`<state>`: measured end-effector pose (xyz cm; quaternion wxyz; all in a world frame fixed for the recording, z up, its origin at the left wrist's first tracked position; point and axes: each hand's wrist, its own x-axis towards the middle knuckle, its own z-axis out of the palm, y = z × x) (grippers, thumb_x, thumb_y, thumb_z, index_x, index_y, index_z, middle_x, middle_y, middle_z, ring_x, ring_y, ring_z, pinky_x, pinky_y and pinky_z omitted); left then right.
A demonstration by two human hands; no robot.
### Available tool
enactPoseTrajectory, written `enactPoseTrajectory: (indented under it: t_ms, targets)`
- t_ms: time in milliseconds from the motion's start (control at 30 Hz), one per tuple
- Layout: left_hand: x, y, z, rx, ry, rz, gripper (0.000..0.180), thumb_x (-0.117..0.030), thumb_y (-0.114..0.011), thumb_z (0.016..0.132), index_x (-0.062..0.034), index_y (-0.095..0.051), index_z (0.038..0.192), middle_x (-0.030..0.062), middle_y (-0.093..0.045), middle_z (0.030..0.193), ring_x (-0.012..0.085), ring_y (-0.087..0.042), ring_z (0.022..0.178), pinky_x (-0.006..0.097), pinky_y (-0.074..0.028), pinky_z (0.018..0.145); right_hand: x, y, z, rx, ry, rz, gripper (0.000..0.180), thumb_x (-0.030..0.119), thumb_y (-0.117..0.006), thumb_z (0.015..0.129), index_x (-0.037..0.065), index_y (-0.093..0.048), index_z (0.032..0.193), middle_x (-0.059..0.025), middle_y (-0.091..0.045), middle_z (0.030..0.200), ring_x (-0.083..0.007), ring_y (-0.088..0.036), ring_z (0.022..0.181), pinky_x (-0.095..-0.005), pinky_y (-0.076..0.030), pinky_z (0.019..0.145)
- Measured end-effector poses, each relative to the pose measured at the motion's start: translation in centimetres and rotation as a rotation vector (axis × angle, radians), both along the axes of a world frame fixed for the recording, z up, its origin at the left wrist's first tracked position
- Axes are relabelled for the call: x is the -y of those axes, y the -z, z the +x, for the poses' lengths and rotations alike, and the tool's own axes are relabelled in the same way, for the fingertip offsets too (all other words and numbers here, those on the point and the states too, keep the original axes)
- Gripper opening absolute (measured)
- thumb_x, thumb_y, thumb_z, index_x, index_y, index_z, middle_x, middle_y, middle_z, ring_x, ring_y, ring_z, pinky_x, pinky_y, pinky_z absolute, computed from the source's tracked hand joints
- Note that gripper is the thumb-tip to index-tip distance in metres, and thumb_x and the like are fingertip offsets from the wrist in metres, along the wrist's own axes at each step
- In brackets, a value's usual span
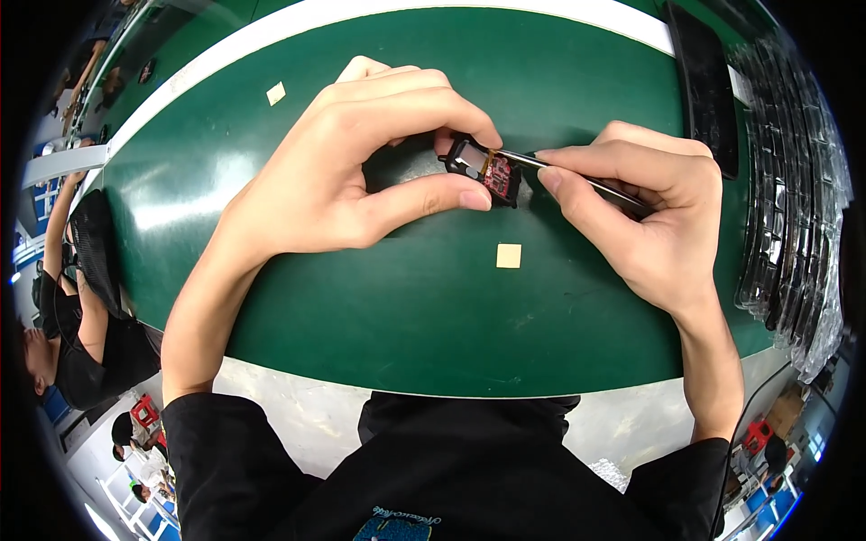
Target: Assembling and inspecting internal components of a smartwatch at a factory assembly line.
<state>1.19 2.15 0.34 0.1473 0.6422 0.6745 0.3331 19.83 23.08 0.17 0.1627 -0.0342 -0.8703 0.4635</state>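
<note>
The work table [424, 316] had a dark green top with a white strip [379, 13] along its far edge. Bright light shone on the green at the left. Two small tan squares lay on it, one [509, 256] near the middle and one [276, 93] farther back on the left. A flat black tray [706, 86] lay at the far right. Beside it sat a long stack of clear plastic trays [798, 207]. The floor [307, 419] below was pale grey. Another person in a black top [90, 347] sat at the left. A small red stool [144, 412] stood on the floor near them.
</note>
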Motion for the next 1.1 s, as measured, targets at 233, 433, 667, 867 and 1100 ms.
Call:
enactPoseTrajectory:
  t_ms: [233,433,667,867,1100]
  targets:
    - [-0.3,-0.4,0.1,0.015,-0.012,-0.044,0.045,-0.023,-0.095,0.080,-0.0076,-0.080,0.119,0.0028,-0.074,0.101,0.0173,-0.057,0.087,0.032,-0.040,0.078,-0.2,0.3,0.1,-0.040,-0.020,0.029,0.015,-0.005,-0.083,0.085,-0.003,-0.086,0.100,-0.0038,-0.066,0.067,-0.0064,-0.052,0.056,-0.0258,-0.033,0.052]
    - [-0.2,-0.3,0.1,0.034,-0.026,-0.041,0.046,-0.022,-0.096,0.079,-0.0077,-0.080,0.119,0.0028,-0.073,0.101,0.0170,-0.056,0.085,0.032,-0.039,0.078,-0.2,0.6,0.3,-0.065,-0.021,0.023,0.015,-0.005,-0.083,0.085,-0.002,-0.086,0.100,-0.0041,-0.066,0.067,-0.0072,-0.053,0.055,-0.0264,-0.034,0.051]
    - [0.2,-0.2,0.3,0.014,-0.016,0.008,0.051,-0.018,-0.097,0.074,-0.0068,-0.078,0.121,0.0022,-0.071,0.095,0.0169,-0.052,0.078,0.033,-0.039,0.082,-0.6,0.2,0.3,-0.132,0.030,0.000,0.009,-0.004,-0.082,0.085,-0.003,-0.085,0.094,-0.0035,-0.064,0.064,-0.0066,-0.053,0.051,-0.0277,-0.036,0.047]
    - [-0.4,-0.5,0.6,-0.073,-0.014,0.034,0.059,-0.016,-0.098,0.070,-0.0062,-0.077,0.124,0.0027,-0.066,0.089,0.0191,-0.055,0.078,0.035,-0.040,0.084,-1.9,-0.3,-0.3,-0.110,0.182,-0.256,0.013,0.000,-0.083,0.092,-0.003,-0.087,0.104,-0.0017,-0.071,0.075,-0.0030,-0.059,0.067,-0.0228,-0.040,0.058]
    - [-1.2,-1.5,1.1,-0.071,-0.046,-0.005,0.056,-0.021,-0.101,0.071,-0.0049,-0.078,0.120,0.0028,-0.067,0.088,0.0167,-0.056,0.078,0.034,-0.043,0.083,-2.7,1.1,-0.8,-0.203,0.182,-0.292,0.013,0.007,-0.083,0.090,-0.002,-0.086,0.099,-0.0123,-0.079,0.080,-0.0100,-0.068,0.066,-0.0284,-0.051,0.060]
